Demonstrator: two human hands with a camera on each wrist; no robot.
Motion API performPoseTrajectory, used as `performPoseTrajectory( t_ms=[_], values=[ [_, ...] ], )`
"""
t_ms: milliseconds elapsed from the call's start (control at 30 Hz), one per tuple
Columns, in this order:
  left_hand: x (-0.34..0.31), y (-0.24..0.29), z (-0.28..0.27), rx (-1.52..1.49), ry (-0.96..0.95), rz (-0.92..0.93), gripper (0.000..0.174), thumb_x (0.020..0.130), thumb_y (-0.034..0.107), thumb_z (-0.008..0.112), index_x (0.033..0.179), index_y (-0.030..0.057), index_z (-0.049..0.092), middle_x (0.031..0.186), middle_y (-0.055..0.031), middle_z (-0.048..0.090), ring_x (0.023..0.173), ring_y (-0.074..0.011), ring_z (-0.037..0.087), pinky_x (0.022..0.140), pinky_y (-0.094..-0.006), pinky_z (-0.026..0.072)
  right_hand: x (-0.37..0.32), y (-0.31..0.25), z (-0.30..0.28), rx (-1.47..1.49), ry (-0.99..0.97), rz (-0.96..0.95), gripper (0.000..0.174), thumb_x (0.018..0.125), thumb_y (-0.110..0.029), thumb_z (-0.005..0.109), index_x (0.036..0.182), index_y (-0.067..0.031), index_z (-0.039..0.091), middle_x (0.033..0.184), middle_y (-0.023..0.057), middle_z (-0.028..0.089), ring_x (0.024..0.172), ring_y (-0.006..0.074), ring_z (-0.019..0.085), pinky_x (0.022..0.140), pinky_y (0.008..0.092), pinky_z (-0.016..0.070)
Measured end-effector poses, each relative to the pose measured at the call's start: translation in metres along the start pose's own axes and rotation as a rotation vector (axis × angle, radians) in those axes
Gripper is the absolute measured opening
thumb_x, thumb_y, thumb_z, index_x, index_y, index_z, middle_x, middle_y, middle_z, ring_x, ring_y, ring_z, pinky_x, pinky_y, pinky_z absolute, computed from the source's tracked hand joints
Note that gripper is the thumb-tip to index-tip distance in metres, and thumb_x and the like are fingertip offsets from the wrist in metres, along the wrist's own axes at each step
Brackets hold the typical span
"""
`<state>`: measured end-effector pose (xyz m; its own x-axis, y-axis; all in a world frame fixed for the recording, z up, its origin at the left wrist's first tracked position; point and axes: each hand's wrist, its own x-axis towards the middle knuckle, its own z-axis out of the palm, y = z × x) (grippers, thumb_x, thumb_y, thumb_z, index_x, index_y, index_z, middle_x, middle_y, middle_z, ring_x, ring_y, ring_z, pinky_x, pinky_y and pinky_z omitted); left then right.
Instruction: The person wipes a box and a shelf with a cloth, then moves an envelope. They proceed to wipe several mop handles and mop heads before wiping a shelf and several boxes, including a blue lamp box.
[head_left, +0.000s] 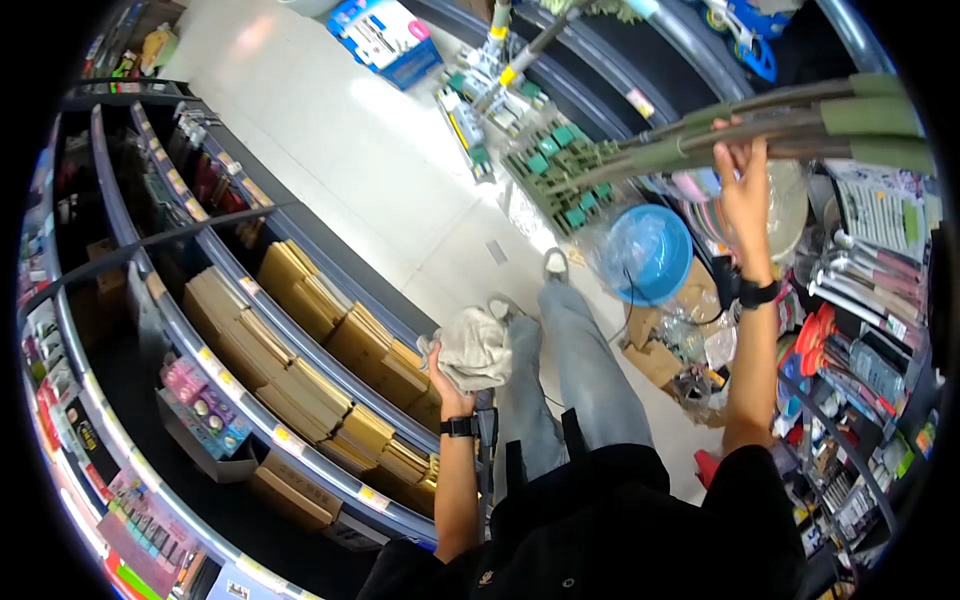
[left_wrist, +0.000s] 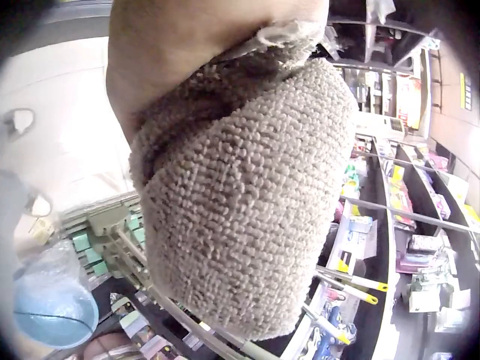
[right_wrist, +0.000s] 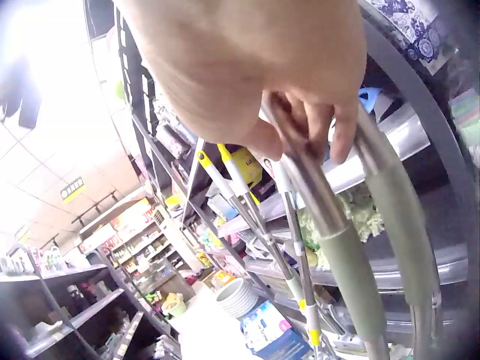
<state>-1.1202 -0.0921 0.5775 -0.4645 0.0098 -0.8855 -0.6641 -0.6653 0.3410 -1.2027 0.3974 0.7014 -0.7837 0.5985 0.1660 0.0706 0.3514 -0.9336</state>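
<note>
L hand (head_left: pixel 446 388) gripped nubby, bunched cloth (head_left: pixel 472 350); R hand (head_left: pixel 745 200) curled fingers rnd shiny metal pole (right_wrist: pixel 321 191) w/ green sleeve (right_wrist: pixel 349 277).

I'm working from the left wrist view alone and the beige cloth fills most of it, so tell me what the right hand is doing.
Observer: The right hand grips a metal pole that has a green sleeve, as the right wrist view shows.
Operator: Now describe what is on the shelf beside the left hand.
Observer: In the head view, tan, flat items stand packed in rows there.
Operator: Give me one thing on the floor that I can't see.
Observer: A blue and white box sits on the pale floor, visible in both the head and right wrist views.
</note>
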Motion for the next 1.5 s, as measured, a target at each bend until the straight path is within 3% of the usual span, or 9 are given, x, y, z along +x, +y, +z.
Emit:
performPoseTrajectory(
  t_ms=[167, 367, 567, 633, 833, 1033, 1167, 1367, 1500],
  values=[
    [-0.018, 0.077, 0.060, 0.035, -0.067, 0.115, 0.053, 0.092, 0.039, 0.056, 0.131, 0.0040, 0.053, 0.130, -0.0131, 0.060, 0.116, -0.0322, 0.059, 0.103, -0.0442, 0.0460, 0.005, -0.018, 0.003, -0.640, 0.226, 0.033, 0.030, 0.100, -0.024, 0.057, 0.112, 0.0025, 0.062, 0.096, 0.0190, 0.071, 0.088, 0.0308, 0.071, 0.079, 0.0372, 0.0543],
    [-0.009, 0.157, 0.102, 0.030, -0.157, 0.250, 0.055, 0.094, 0.039, 0.054, 0.133, 0.0016, 0.051, 0.131, -0.0158, 0.059, 0.118, -0.0333, 0.058, 0.104, -0.0466, 0.0455, 0.005, -0.011, 0.019, -0.607, 0.131, 0.449, 0.051, 0.102, -0.045, 0.044, 0.088, -0.0046, 0.072, 0.072, 0.0111, 0.071, 0.067, 0.0303, 0.070, 0.064, 0.0398, 0.0522],
    [0.026, 0.219, 0.153, 0.169, -0.187, 0.228, 0.056, 0.092, 0.041, 0.055, 0.133, 0.0035, 0.052, 0.131, -0.0127, 0.060, 0.118, -0.0312, 0.058, 0.104, -0.0440, 0.0446, -0.035, 0.025, 0.114, -0.642, -0.282, 0.469, 0.047, 0.098, -0.048, 0.048, 0.096, -0.0072, 0.071, 0.077, 0.0154, 0.071, 0.078, 0.0326, 0.070, 0.072, 0.0421, 0.0532],
    [0.052, 0.236, 0.172, 0.221, -0.176, 0.121, 0.063, 0.087, 0.038, 0.061, 0.138, 0.0030, 0.046, 0.131, -0.0153, 0.057, 0.117, -0.0317, 0.057, 0.106, -0.0413, 0.0433, -0.033, -0.020, 0.160, -0.568, -0.457, 0.589, 0.042, 0.097, -0.044, 0.054, 0.106, -0.0058, 0.067, 0.087, 0.0167, 0.072, 0.087, 0.0330, 0.070, 0.077, 0.0412, 0.0534],
    [0.104, 0.274, 0.243, 0.409, -0.401, -0.104, 0.056, 0.091, 0.034, 0.058, 0.135, -0.0003, 0.050, 0.131, -0.0146, 0.059, 0.119, -0.0292, 0.057, 0.104, -0.0396, 0.0431, 0.016, -0.019, 0.212, -0.247, -0.004, 0.478, 0.040, 0.095, -0.033, 0.063, 0.120, -0.0021, 0.057, 0.105, 0.0151, 0.069, 0.097, 0.0282, 0.067, 0.088, 0.0376, 0.0513],
    [0.136, 0.273, 0.336, 0.667, -0.568, -0.219, 0.062, 0.090, 0.037, 0.060, 0.136, -0.0029, 0.049, 0.132, -0.0181, 0.058, 0.120, -0.0308, 0.056, 0.106, -0.0393, 0.0418, 0.211, -0.013, 0.121, -0.001, 0.567, 0.235, 0.048, 0.098, -0.034, 0.060, 0.129, 0.0030, 0.056, 0.114, 0.0112, 0.066, 0.094, 0.0145, 0.058, 0.087, 0.0307, 0.0467],
    [0.168, 0.233, 0.393, 0.753, -0.695, -0.233, 0.064, 0.087, 0.033, 0.068, 0.135, -0.0057, 0.049, 0.131, -0.0160, 0.058, 0.118, -0.0261, 0.056, 0.105, -0.0364, 0.0417, 0.273, -0.020, 0.114, 0.156, 0.606, 0.125, 0.055, 0.101, -0.037, 0.052, 0.139, 0.0028, 0.047, 0.128, 0.0138, 0.061, 0.122, 0.0234, 0.056, 0.099, 0.0357, 0.0457],
    [0.114, 0.183, 0.524, 0.910, -1.188, 0.484, 0.068, 0.076, 0.006, 0.076, 0.136, 0.0019, 0.045, 0.114, -0.0083, 0.060, 0.108, -0.0172, 0.058, 0.091, -0.0313, 0.0476, 0.258, -0.049, 0.124, 0.274, 0.396, 0.097, 0.046, 0.104, -0.033, 0.050, 0.138, -0.0030, 0.051, 0.127, 0.0116, 0.061, 0.112, 0.0213, 0.062, 0.095, 0.0364, 0.0524],
    [0.075, 0.162, 0.587, 0.992, -1.366, 1.349, 0.083, 0.061, 0.007, 0.079, 0.136, 0.0017, 0.043, 0.121, -0.0175, 0.053, 0.110, -0.0330, 0.057, 0.090, -0.0388, 0.0498, 0.230, -0.094, 0.141, 0.094, 0.149, -0.022, 0.037, 0.098, -0.019, 0.063, 0.131, -0.0036, 0.057, 0.114, 0.0068, 0.067, 0.101, 0.0117, 0.064, 0.089, 0.0282, 0.0529]
  ],
)
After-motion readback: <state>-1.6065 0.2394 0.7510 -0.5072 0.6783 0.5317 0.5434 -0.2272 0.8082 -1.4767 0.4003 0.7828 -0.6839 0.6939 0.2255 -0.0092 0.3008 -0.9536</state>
